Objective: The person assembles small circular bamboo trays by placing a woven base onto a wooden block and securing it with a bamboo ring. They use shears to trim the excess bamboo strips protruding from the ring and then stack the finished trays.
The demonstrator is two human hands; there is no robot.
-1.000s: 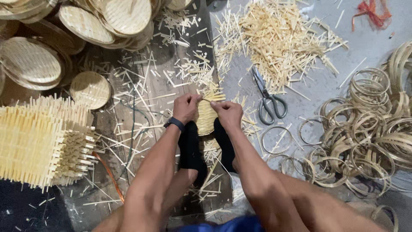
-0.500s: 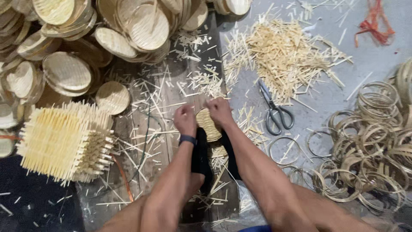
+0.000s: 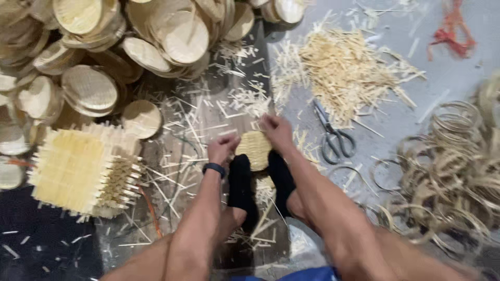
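Observation:
A small round woven bamboo disc [image 3: 254, 149] lies on the floor between my two feet in black socks [image 3: 242, 187]. My left hand [image 3: 222, 150], with a dark band on its wrist, grips the disc's left edge. My right hand [image 3: 276, 131] holds its upper right edge. Both hands are closed on the disc, which is partly hidden by my fingers.
A pile of round woven lids [image 3: 104, 57] fills the upper left. A stack of square woven mats [image 3: 78, 171] sits at the left. Scissors [image 3: 333, 136] lie right of my hands, below a heap of cut bamboo slivers [image 3: 349, 67]. Bamboo rings [image 3: 458, 161] crowd the right.
The view has shifted, so hands and disc sit lower in frame. The disc has settled between my feet, and my hands stay on its edges.

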